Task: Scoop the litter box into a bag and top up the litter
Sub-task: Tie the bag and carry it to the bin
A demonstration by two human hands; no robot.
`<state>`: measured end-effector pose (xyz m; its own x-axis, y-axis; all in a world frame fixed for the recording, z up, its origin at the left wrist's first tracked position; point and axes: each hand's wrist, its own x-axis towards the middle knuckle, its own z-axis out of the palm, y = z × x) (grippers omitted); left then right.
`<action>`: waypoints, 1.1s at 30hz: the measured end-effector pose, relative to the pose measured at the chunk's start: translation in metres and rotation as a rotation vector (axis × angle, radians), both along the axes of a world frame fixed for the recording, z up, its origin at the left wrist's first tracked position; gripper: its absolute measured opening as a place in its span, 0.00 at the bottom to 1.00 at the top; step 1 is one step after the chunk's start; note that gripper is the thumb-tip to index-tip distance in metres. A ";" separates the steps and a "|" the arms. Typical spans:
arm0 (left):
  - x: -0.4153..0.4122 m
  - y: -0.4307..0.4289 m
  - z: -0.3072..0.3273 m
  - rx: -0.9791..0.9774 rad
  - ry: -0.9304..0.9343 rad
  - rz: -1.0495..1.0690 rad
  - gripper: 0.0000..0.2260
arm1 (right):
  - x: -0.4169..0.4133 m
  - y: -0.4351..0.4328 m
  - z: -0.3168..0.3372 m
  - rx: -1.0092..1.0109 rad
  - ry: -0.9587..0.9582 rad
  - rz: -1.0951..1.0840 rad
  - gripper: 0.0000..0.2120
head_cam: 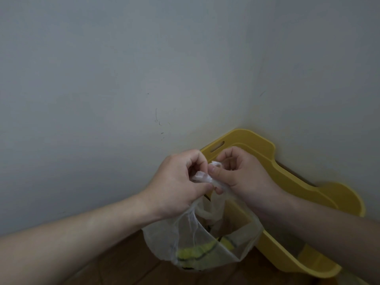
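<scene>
Working at the bag's mouth appeared to be the step in hand, though whether the handles were being knotted or picked apart could not be told. To do it well, the yellow litter box (253, 140), which sat in the wall corner behind and below both grips, probably belonged directly beneath the work. Anything spilled would then fall into it and not onto the wooden floor (127, 264) under the left grip. The plastic bag (185, 239) hung straight down from the grips, clear of the floor as far as could be seen. One grip would likely do best carrying its weight while the other worked, with no sharp tugging, since film this thin would probably stretch or tear. The left grip (174, 182) was closed, thumb and curled fingers pinching the twisted handles. The right grip (244, 173), touching it, was closed on the same twist, thumb pressed on top. The handles (202, 177) lay bunched between them.

The bag was thin, translucent, whitish and creased, and it hung slack, so it seemed lightly loaded. A yellow mass crossed by dark lines (195, 254) showed through near its bottom, well below the grips; what it was could not be made out. One loop of film drooped inside the mouth, just under the right grip.
</scene>
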<state>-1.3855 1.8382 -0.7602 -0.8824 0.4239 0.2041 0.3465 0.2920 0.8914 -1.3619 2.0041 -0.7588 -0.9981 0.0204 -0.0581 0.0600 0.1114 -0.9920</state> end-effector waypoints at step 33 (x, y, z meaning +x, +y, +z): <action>-0.003 -0.005 0.009 0.232 -0.409 0.013 0.13 | 0.013 0.011 -0.013 0.372 0.345 0.049 0.07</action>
<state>-1.3880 1.8336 -0.7514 -0.9150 0.3966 -0.0737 -0.0496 0.0707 0.9963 -1.3492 2.0153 -0.7718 -0.9582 -0.0703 0.2772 -0.2781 0.4555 -0.8457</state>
